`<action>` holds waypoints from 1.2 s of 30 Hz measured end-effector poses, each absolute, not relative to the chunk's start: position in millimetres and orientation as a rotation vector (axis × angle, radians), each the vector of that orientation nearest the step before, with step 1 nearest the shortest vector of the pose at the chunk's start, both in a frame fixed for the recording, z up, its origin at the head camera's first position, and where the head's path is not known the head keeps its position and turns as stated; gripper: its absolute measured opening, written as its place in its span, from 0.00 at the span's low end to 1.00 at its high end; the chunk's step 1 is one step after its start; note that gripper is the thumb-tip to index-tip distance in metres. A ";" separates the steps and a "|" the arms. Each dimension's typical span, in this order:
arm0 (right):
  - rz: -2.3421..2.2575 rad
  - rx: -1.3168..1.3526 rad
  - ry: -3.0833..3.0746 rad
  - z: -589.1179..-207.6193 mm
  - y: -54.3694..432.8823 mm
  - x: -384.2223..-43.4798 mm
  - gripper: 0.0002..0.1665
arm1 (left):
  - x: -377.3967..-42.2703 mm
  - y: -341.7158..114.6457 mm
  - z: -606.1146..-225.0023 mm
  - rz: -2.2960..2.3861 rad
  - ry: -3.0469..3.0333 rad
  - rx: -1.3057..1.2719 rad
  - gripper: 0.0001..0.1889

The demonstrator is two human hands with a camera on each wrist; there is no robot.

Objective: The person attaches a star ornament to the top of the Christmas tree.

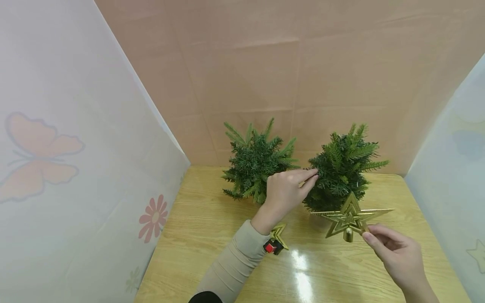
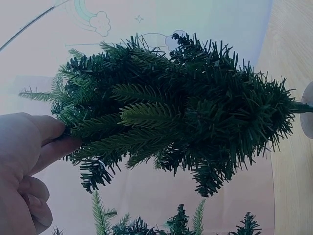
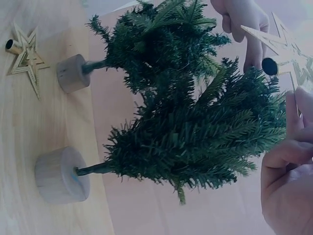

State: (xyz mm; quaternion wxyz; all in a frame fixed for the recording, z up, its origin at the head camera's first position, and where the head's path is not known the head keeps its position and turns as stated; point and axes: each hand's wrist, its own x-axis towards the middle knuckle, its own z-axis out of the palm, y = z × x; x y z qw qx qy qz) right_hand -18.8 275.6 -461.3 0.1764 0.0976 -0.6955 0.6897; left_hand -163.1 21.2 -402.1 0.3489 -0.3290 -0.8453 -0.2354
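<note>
My right hand (image 1: 398, 252) pinches a gold star tree topper (image 1: 350, 216) by one lower point, with its short socket facing down, in front of the right small artificial Christmas tree (image 1: 342, 160). My left hand (image 1: 286, 189) reaches across to the left side of that tree. In the left wrist view, the thumb and forefinger pinch the tip of a green branch (image 2: 95, 125), while the other fingers curl in. From the right wrist view, the tree's trunk stands in a round wooden base (image 3: 63, 176), and the star's hollow socket (image 3: 270, 66) shows near the treetop.
A second small Christmas tree (image 1: 251, 162) stands to the left, on its own round base (image 3: 73, 73). Another gold star (image 3: 29, 58) lies on the wooden table (image 1: 193, 223), partly behind my left wrist in the head view. Cloth-like walls (image 1: 235, 63) enclose the table.
</note>
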 end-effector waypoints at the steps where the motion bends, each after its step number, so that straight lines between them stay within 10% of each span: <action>1: 1.950 0.253 -1.967 -459.9 275.4 -19.1 0.18 | -163.0 21.0 -402.1 -0.616 -2.191 -0.853 0.10; 36: 2.037 0.022 -1.783 -419.6 264.9 -42.3 0.17 | -162.0 21.4 -402.1 -0.640 -2.181 -0.851 0.10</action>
